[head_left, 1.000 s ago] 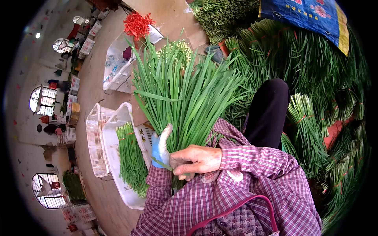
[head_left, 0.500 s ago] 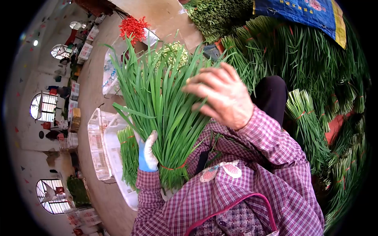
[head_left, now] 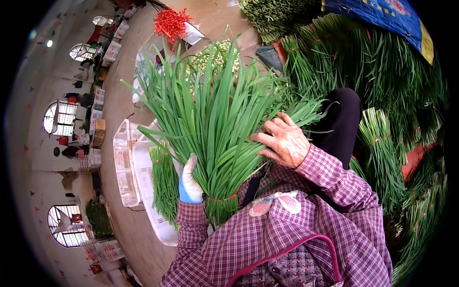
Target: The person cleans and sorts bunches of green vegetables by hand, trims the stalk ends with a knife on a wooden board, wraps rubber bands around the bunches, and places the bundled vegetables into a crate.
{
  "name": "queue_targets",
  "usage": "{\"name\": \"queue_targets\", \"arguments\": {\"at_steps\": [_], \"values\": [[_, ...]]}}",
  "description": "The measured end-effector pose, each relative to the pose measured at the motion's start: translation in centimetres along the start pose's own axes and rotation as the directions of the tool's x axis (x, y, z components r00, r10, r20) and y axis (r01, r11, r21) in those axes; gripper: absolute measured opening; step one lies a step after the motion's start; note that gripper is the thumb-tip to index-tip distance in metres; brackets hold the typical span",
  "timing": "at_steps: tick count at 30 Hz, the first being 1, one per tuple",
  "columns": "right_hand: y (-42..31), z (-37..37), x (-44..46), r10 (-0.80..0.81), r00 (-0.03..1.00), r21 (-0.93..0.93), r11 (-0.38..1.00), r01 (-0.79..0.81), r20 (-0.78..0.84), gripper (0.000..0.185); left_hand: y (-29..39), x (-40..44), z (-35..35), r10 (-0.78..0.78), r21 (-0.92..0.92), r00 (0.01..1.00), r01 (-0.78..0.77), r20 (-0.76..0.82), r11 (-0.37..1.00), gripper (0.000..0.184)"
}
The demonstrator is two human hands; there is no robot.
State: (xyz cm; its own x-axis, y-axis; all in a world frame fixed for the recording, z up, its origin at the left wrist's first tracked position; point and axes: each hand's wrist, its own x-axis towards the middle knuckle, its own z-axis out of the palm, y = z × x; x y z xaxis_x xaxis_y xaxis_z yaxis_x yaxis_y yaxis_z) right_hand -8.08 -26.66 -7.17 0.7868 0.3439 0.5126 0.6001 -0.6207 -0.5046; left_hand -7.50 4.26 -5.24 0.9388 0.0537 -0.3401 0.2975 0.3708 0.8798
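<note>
A large fanned bunch of green garlic chives [head_left: 224, 124] stands upright before my chest, bound near its base by a red band [head_left: 222, 198]. My left hand [head_left: 190, 184], in a white and blue glove, is closed around the bunch's lower left side, thumb up; its other fingers are hidden behind the leaves. At the bunch's right edge is my bare right hand [head_left: 287, 143], with fingers curled onto some leaves that bend out to the right. The fingertips are partly hidden among those leaves.
Left of the bunch, a white plastic crate [head_left: 152, 210] holds a tied chive bundle [head_left: 165, 184]; another crate [head_left: 125, 165] stands beside it. Red ties [head_left: 171, 25] lie beyond. Chives are heaped on the right [head_left: 368, 71], partly under a blue sack [head_left: 382, 19]. My knee [head_left: 346, 112] is near my right hand.
My right hand, spread and blurred above the bunch's right side before, has come down and closed on leaves there. Leaves now splay further right. My left hand keeps its hold.
</note>
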Motion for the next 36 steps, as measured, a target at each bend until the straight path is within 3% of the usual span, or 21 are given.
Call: {"name": "queue_targets", "arguments": {"at_steps": [3,5,7,11,13,14,19,26,29,31,33,35,36], "values": [[0.5,-3.7,1.5,0.063,0.993,0.002,0.998,-0.063,-0.103,0.037,-0.1,-0.2,0.9,0.043,0.03,0.999,-0.042,-0.027,0.999,0.047],[-0.1,-6.7,3.2,0.058,0.967,0.107,0.994,-0.032,-0.248,0.038,0.1,-0.7,2.0,0.117,0.097,0.993,-0.115,-0.016,0.989,0.05],[-1.5,-8.5,4.9,-0.057,0.947,-0.019,0.998,0.054,-0.316,0.042,0.0,-1.4,3.5,0.209,0.191,0.978,-0.207,0.013,0.959,0.053],[-4.9,-4.8,8.0,-0.234,0.936,-0.064,0.972,0.225,-0.264,0.043,-0.2,-3.0,6.9,0.334,0.298,0.935,-0.355,0.118,0.886,0.063],[-4.4,-2.1,8.7,-0.236,0.943,-0.078,0.971,0.224,-0.234,0.044,0.6,-3.3,7.8,0.325,0.316,0.93,-0.365,0.172,0.876,0.07],[-3.9,-1.7,8.6,-0.22,0.947,-0.113,0.974,0.198,-0.235,0.044,1.0,-3.8,8.2,0.28,0.362,0.949,-0.314,0.144,0.878,0.057],[-0.8,-1.0,5.6,-0.018,0.986,-0.252,0.967,-0.024,-0.163,0.035,-0.2,-2.7,5.6,0.176,0.304,0.982,-0.19,0.074,0.933,0.056],[1.4,-2.9,4.9,0.056,0.976,-0.275,0.954,-0.115,-0.212,0.026,-2.3,-1.0,2.4,0.111,0.165,0.992,-0.118,0.053,0.979,0.054],[0.7,-4.5,6.0,0.077,0.959,-0.231,0.962,-0.143,-0.272,0.023,-2.4,-0.9,2.1,0.035,0.257,0.999,-0.042,0.029,0.965,0.054],[-0.5,-5.5,6.8,0.071,0.952,-0.226,0.964,-0.142,-0.297,0.022,-2.0,-1.2,3.1,0.058,0.274,0.998,-0.064,0.031,0.959,0.053],[-1.7,-5.6,7.7,-0.053,0.935,-0.183,0.983,-0.012,-0.35,0.025,-1.5,-1.8,4.1,0.079,0.294,0.996,-0.086,0.035,0.952,0.052],[-3.3,-4.3,8.4,-0.137,0.938,-0.146,0.985,0.094,-0.318,0.026,-1.0,-2.3,5.1,0.155,0.474,0.988,-0.145,0.017,0.869,0.05],[-4.0,-3.2,8.6,-0.177,0.94,-0.124,0.981,0.146,-0.291,0.024,0.0,-2.8,6.7,0.099,0.427,0.995,-0.102,0.028,0.898,0.048]]}}
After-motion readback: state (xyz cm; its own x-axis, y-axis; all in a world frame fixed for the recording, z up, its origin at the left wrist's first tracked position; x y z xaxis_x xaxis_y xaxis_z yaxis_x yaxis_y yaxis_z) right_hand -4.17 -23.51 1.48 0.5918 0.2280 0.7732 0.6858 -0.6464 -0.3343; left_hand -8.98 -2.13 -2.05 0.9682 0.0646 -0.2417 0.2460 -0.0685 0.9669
